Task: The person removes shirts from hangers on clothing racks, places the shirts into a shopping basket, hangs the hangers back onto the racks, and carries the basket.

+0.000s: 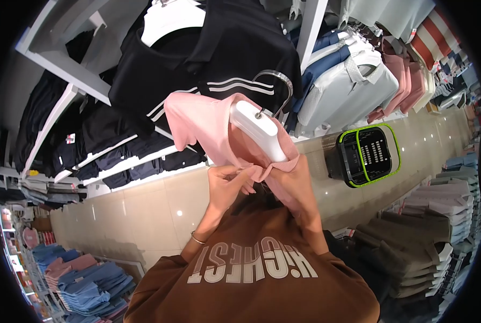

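A pink garment (pixel 205 121) hangs on a white hanger (pixel 259 132) with a metal hook, in front of my chest. My left hand (pixel 227 185) pinches the near edge of its neckline. Close beside it, my right hand (pixel 293 183) grips the same edge, with part of the hand behind the cloth. The hanger's hook (pixel 283 86) points up and away from me, in front of a black shirt (pixel 235 59) with white stripes. Whether the hook touches anything is unclear.
Folded dark clothes (pixel 98 126) lie on white shelves at the left. Grey shirts (pixel 342 89) hang at the upper right. A black basket with a green rim (pixel 398 156) stands on the tiled floor (pixel 160 215). Folded stacks (pixel 92 285) fill the lower left; more clothes (pixel 407 237) lie at the right.
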The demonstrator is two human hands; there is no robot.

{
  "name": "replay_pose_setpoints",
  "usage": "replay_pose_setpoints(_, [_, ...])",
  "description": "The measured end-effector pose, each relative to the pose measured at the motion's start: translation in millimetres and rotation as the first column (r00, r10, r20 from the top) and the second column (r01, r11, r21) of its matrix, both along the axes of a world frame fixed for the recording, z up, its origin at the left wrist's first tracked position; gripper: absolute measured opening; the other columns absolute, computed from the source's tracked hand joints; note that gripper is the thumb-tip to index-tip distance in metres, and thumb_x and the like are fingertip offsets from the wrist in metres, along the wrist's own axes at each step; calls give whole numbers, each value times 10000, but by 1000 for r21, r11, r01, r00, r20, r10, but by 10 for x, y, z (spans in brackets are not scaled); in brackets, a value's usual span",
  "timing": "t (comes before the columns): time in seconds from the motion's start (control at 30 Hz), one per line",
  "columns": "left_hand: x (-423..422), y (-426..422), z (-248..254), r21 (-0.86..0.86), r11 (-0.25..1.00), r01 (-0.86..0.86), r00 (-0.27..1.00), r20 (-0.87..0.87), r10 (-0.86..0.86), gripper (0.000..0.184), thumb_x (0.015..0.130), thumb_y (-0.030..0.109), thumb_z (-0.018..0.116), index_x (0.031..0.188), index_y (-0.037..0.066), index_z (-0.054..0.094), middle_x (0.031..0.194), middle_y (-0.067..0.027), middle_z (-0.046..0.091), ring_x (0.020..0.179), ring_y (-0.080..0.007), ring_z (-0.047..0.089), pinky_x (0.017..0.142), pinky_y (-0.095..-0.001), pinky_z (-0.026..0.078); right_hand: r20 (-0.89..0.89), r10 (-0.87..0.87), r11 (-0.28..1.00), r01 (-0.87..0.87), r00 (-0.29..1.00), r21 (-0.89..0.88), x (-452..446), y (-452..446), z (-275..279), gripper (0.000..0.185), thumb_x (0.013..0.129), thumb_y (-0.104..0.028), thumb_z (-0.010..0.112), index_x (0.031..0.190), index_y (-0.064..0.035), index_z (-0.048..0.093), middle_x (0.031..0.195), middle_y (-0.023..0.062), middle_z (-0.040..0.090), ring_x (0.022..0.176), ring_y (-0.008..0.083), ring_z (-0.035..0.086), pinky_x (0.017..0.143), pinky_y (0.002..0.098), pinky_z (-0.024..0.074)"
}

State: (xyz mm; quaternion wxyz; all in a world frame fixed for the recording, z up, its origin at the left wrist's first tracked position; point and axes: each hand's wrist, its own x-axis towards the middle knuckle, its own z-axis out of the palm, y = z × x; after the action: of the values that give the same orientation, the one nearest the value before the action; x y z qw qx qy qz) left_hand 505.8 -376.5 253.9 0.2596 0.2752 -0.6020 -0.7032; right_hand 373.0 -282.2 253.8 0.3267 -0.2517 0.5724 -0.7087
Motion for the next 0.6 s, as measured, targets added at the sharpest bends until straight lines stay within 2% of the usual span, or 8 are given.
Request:
replay_pose_setpoints(0.17, [-73, -59, -24, -45, 993, 107, 993, 47, -105, 178, 842, 99, 616, 794, -66, 664, 623, -103, 633, 491, -122, 602, 417, -204, 463, -36, 15, 996, -12, 999, 85, -44, 92, 60, 219, 673, -14, 616, 865, 91, 619, 763, 66, 633, 713, 75, 542, 632, 252, 464])
replay_pose_setpoints(0.27, [-87, -49, -17, -27, 990, 140, 990, 16, -140, 175, 848, 98, 608, 803, -60, 666, 628, -101, 635, 489, -122, 602, 416, -210, 467, -5, -7, 1000, 8, 1000, 28, -35, 112, 123, 216, 681, -9, 617, 870, 96, 619, 778, 69, 635, 722, 78, 551, 641, 247, 466])
replay_pose_setpoints(0.37, [-62, -36, -51, -26, 982, 185, 982, 28, -185, 159, 847, 87, 607, 827, -57, 670, 649, -96, 641, 495, -126, 606, 421, -213, 475, -90, 22, 1000, -20, 996, 25, -90, 138, 6, 235, 693, 1, 615, 905, 103, 609, 816, 77, 638, 750, 79, 560, 657, 239, 467])
replay_pose_setpoints(0.43, [-31, -30, -49, -19, 979, 202, 979, 24, -202, 148, 844, 79, 609, 844, -54, 672, 673, -93, 648, 502, -130, 611, 428, -214, 482, 21, 19, 999, -18, 1000, -45, -32, 118, 54, 256, 695, 17, 610, 936, 101, 601, 842, 82, 638, 768, 81, 561, 668, 240, 468])
replay_pose_setpoints(0.5, [-13, -29, -8, 1, 977, 212, 977, 29, -212, 143, 841, 72, 610, 857, -57, 671, 695, -94, 651, 518, -135, 620, 436, -214, 489, 106, 46, 998, -41, 993, -49, -5, 104, 173, 404, 671, 49, 580, 1069, 86, 526, 949, 86, 609, 839, 88, 543, 715, 236, 459])
replay_pose_setpoints(0.57, [-11, -16, 49, 1, 979, 204, 979, 30, -204, 130, 831, 45, 608, 838, -70, 666, 668, -99, 645, 508, -144, 622, 431, -215, 493, 168, 90, 996, -93, 982, 14, 2, 112, 316, 701, 621, 99, 527, 1306, 56, 382, 1135, 90, 551, 963, 99, 505, 798, 227, 441])
replay_pose_setpoints(0.6, [-20, -1, 76, -9, 982, 189, 982, 27, -189, 120, 823, 23, 604, 812, -81, 663, 631, -104, 636, 489, -151, 619, 422, -215, 492, 110, 98, 995, -99, 989, 5, -8, 116, 253, 706, 619, 102, 529, 1308, 55, 381, 1145, 92, 548, 973, 102, 505, 805, 229, 439])
